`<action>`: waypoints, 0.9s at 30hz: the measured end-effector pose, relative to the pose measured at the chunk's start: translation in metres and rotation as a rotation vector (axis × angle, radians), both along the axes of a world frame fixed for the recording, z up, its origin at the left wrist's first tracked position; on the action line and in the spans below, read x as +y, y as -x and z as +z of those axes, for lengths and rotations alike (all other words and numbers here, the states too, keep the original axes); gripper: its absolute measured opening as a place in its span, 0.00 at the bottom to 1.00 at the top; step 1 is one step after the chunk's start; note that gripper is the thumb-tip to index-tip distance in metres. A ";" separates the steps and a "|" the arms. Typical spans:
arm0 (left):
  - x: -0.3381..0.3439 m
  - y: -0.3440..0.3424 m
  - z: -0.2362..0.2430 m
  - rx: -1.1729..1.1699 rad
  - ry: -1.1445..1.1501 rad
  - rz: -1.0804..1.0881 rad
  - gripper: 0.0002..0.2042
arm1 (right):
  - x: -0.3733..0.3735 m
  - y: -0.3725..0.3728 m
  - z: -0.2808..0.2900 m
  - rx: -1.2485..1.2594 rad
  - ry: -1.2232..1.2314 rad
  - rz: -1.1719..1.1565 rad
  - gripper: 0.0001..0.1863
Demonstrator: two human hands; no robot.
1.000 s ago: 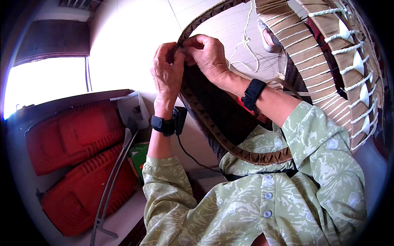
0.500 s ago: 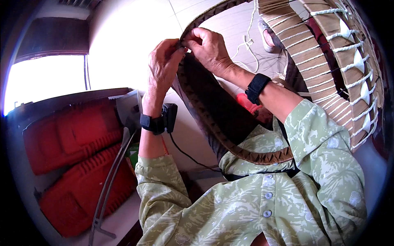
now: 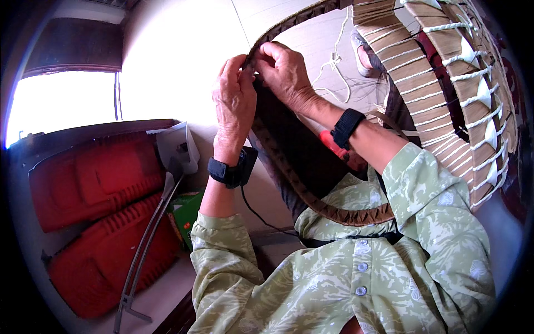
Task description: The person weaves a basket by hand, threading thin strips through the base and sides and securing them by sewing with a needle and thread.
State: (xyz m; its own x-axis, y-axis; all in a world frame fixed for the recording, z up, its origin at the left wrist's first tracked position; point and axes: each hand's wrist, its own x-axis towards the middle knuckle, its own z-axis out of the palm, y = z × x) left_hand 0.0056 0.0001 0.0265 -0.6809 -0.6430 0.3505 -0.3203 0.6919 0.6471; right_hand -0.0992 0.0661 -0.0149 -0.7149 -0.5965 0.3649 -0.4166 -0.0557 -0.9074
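Observation:
A long curved brown folded strip (image 3: 364,216) loops from the top of the view down across my lap. My left hand (image 3: 232,103) has its fingers closed on the strip near its upper left bend. My right hand (image 3: 283,75) pinches the same spot from the right, its fingertips close to the left hand's; what exactly lies between them is too small to tell. At the upper right stands a woven tan piece (image 3: 411,89) bound with white cord. A loose white cord (image 3: 334,72) hangs beside it.
Two red plastic pieces (image 3: 97,183) lie at the left beside a thin metal frame (image 3: 146,245) and a green box (image 3: 183,217). A shoe with a foot (image 3: 361,58) shows on the tiled floor (image 3: 200,28). A bright opening is at the upper left.
Both hands stay at the strip. My left hand and wrist shifted left half a second ago and are now back to the right, with the fingers slightly repositioned.

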 end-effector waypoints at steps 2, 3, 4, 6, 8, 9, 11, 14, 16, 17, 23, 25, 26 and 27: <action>-0.002 -0.001 0.000 -0.001 -0.005 -0.002 0.10 | -0.002 -0.003 -0.002 0.071 0.043 -0.055 0.06; -0.003 -0.001 0.000 0.006 -0.051 0.000 0.10 | -0.001 -0.005 0.000 0.005 0.041 -0.029 0.07; -0.004 -0.002 0.001 0.012 -0.096 0.002 0.10 | 0.000 -0.006 0.002 -0.060 0.039 -0.004 0.07; -0.003 -0.002 0.005 -0.016 -0.159 0.019 0.09 | 0.004 -0.006 0.002 -0.431 0.073 0.128 0.08; -0.002 -0.002 0.004 -0.011 -0.178 0.036 0.08 | 0.007 -0.006 0.009 -0.565 0.054 0.132 0.08; -0.001 -0.001 0.002 0.003 -0.162 0.044 0.08 | 0.008 -0.006 0.012 -0.538 0.027 0.126 0.08; -0.001 -0.002 -0.003 0.014 -0.049 0.076 0.07 | 0.009 -0.007 0.018 -0.482 -0.026 0.112 0.09; 0.000 0.001 -0.011 0.065 0.054 0.071 0.07 | 0.002 0.005 0.000 -0.183 -0.052 0.090 0.09; -0.001 0.002 -0.013 0.068 -0.016 0.086 0.07 | 0.000 0.009 0.001 -0.182 -0.064 0.124 0.09; -0.002 0.002 -0.014 0.070 -0.051 0.094 0.07 | 0.001 0.012 0.002 -0.215 -0.064 0.155 0.10; -0.002 0.006 -0.010 0.033 0.135 0.033 0.07 | 0.006 0.011 0.012 -0.603 -0.011 0.238 0.09; -0.003 0.005 -0.010 0.012 0.120 0.026 0.07 | 0.008 0.005 0.016 -0.716 0.026 0.246 0.07; -0.005 0.005 -0.010 0.001 0.113 0.023 0.07 | 0.006 0.004 0.015 -0.733 0.040 0.250 0.07; -0.005 0.005 -0.008 -0.005 0.116 0.014 0.06 | 0.005 0.004 0.014 -0.751 0.055 0.253 0.06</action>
State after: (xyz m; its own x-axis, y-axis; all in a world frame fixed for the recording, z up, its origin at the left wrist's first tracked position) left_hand 0.0009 -0.0051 0.0181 -0.6745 -0.6075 0.4195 -0.3335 0.7577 0.5610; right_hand -0.1028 0.0708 -0.0006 -0.6266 -0.7689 -0.1270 0.3367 -0.1202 -0.9339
